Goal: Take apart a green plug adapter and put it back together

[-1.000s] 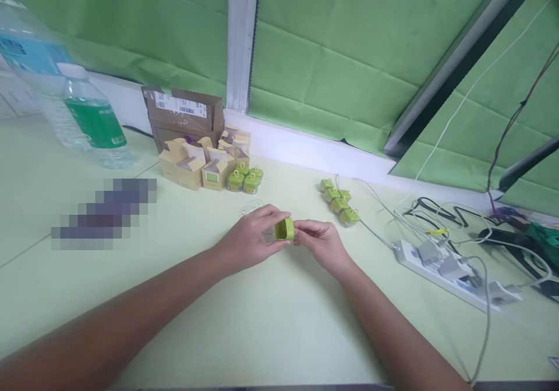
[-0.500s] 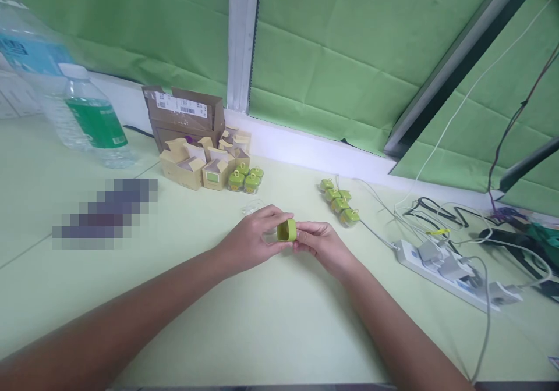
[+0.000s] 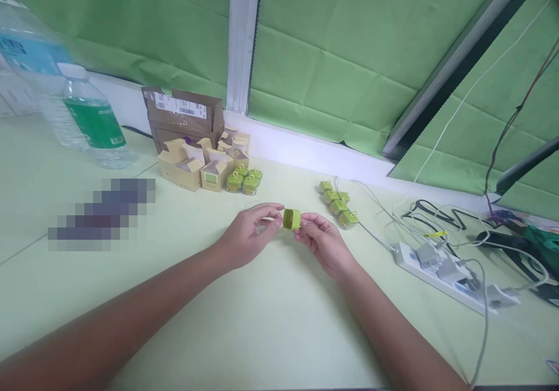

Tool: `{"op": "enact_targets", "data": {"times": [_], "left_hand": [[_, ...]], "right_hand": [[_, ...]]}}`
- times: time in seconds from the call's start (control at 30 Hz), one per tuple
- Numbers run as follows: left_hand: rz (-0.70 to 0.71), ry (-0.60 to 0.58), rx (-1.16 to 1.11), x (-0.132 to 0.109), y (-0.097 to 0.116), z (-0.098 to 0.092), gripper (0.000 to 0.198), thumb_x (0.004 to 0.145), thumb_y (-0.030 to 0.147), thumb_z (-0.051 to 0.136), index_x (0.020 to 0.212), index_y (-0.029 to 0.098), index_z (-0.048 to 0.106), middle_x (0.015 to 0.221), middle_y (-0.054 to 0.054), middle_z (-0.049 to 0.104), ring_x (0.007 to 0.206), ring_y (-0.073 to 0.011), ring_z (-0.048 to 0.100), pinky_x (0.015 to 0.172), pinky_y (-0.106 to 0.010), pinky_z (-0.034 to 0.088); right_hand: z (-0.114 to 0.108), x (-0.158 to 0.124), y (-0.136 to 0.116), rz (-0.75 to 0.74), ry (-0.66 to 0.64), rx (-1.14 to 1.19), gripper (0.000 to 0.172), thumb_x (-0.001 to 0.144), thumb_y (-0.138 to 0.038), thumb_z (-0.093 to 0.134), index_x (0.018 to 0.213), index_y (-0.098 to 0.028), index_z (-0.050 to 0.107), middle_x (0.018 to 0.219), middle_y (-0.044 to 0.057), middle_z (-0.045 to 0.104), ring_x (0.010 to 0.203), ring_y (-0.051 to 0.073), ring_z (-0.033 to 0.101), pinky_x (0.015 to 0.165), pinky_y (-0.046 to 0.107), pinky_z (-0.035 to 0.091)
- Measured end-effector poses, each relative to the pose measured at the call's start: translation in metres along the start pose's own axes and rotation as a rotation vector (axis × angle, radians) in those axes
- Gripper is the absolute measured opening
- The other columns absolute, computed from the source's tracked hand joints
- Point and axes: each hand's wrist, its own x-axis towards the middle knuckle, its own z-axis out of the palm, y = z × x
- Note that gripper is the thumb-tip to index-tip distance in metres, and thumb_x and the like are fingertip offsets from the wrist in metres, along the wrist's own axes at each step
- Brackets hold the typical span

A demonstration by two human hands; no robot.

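Well left of the green plastic cap [image 3: 292, 219], a water bottle [image 3: 89, 123] is standing on the pale green table [image 3: 262, 333], and kraft cartons [image 3: 194, 167] and small green-topped jars [image 3: 241, 182] are sitting nearer it. The left hand [image 3: 247, 234] and right hand [image 3: 325, 245] are holding the cap up between them, their fingers closing narrowly on its opposite sides. Just right of it, more jars [image 3: 337, 203] are clustering, with a power strip [image 3: 441, 274] lying farther right.
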Motion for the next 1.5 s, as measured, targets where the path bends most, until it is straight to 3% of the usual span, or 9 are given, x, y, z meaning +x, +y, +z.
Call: {"op": "enact_targets", "data": {"times": [0.1, 0.27, 0.53, 0.73, 0.93, 1.17, 1.3, 1.4, 1.5], "left_hand": [[-0.082, -0.013, -0.161, 0.004, -0.004, 0.003, 0.031, 0.094, 0.043, 0.055, 0.097, 0.018, 0.073, 0.116, -0.009, 0.072, 0.104, -0.0236, 0.069, 0.091, -0.037, 0.057], [-0.18, -0.064, -0.186, 0.004, -0.012, 0.007, 0.025, 0.085, 0.04, 0.068, 0.096, 0.019, 0.074, 0.093, -0.005, 0.076, 0.092, -0.0229, 0.071, 0.083, -0.034, 0.057], [-0.213, -0.068, -0.145, 0.003, -0.013, 0.008, 0.021, 0.083, 0.038, 0.068, 0.08, 0.017, 0.069, 0.078, -0.003, 0.071, 0.078, -0.0202, 0.07, 0.072, -0.031, 0.056], [-0.009, -0.098, 0.013, 0.0, -0.003, 0.011, 0.01, 0.084, 0.027, 0.064, 0.082, 0.019, 0.069, 0.127, -0.008, 0.062, 0.099, -0.0204, 0.067, 0.088, -0.033, 0.056], [0.094, -0.07, 0.114, -0.004, -0.006, 0.013, 0.012, 0.087, 0.029, 0.06, 0.079, 0.02, 0.063, 0.131, -0.007, 0.057, 0.116, -0.0228, 0.061, 0.096, -0.034, 0.053], [0.085, -0.01, 0.187, 0.0, -0.001, 0.003, 0.014, 0.088, 0.029, 0.057, 0.077, 0.021, 0.061, 0.131, -0.005, 0.055, 0.113, -0.021, 0.06, 0.095, -0.035, 0.052], [0.028, 0.048, 0.27, 0.006, 0.002, -0.011, 0.015, 0.088, 0.031, 0.056, 0.078, 0.021, 0.061, 0.13, -0.005, 0.057, 0.112, -0.0225, 0.059, 0.093, -0.037, 0.051], [-0.027, -0.031, 0.406, 0.009, 0.003, -0.022, 0.019, 0.086, 0.036, 0.058, 0.074, 0.022, 0.064, 0.132, -0.003, 0.057, 0.121, -0.0262, 0.055, 0.099, -0.041, 0.048], [-0.017, -0.186, 0.557, 0.009, 0.0, -0.03, 0.024, 0.085, 0.039, 0.058, 0.071, 0.023, 0.069, 0.138, -0.002, 0.056, 0.132, -0.0304, 0.047, 0.104, -0.043, 0.045]], "right_hand": [[0.002, 0.001, 0.005, -0.094, 0.0, -0.061, 0.035, 0.065, -0.042, 0.088, 0.086, -0.021, 0.07, 0.081, 0.001, 0.073, 0.076, 0.015, 0.067, 0.078, 0.032, 0.057], [0.009, 0.0, 0.014, -0.22, -0.044, -0.186, 0.029, 0.071, -0.043, 0.084, 0.086, -0.022, 0.07, 0.081, 0.001, 0.073, 0.073, 0.015, 0.066, 0.075, 0.033, 0.057], [0.012, -0.007, 0.008, -0.153, -0.164, -0.199, 0.032, 0.074, -0.044, 0.081, 0.093, -0.022, 0.069, 0.093, 0.003, 0.071, 0.085, 0.018, 0.067, 0.08, 0.036, 0.058], [0.012, -0.008, 0.01, -0.114, -0.308, -0.144, 0.047, 0.074, -0.036, 0.084, 0.115, -0.027, 0.062, 0.114, 0.005, 0.071, 0.107, 0.021, 0.067, 0.097, 0.039, 0.052], [0.012, -0.01, 0.003, -0.142, -0.354, -0.151, 0.037, 0.078, -0.037, 0.081, 0.11, -0.027, 0.065, 0.123, 0.005, 0.067, 0.114, 0.021, 0.063, 0.099, 0.038, 0.05], [0.009, -0.011, 0.003, -0.096, -0.328, -0.16, 0.038, 0.08, -0.042, 0.078, 0.111, -0.027, 0.064, 0.109, 0.003, 0.069, 0.101, 0.019, 0.066, 0.098, 0.04, 0.051], [0.003, -0.004, 0.006, -0.07, -0.193, -0.145, 0.037, 0.078, -0.04, 0.077, 0.11, -0.025, 0.064, 0.11, 0.004, 0.068, 0.1, 0.02, 0.066, 0.099, 0.042, 0.051], [-0.004, 0.004, 0.01, -0.04, -0.05, -0.189, 0.029, 0.08, -0.035, 0.069, 0.106, -0.022, 0.064, 0.111, 0.006, 0.068, 0.1, 0.02, 0.065, 0.093, 0.04, 0.052], [-0.01, 0.013, 0.019, -0.072, 0.008, -0.448, 0.026, 0.082, -0.029, 0.058, 0.104, -0.019, 0.066, 0.101, 0.007, 0.07, 0.089, 0.019, 0.064, 0.085, 0.037, 0.05]]}}
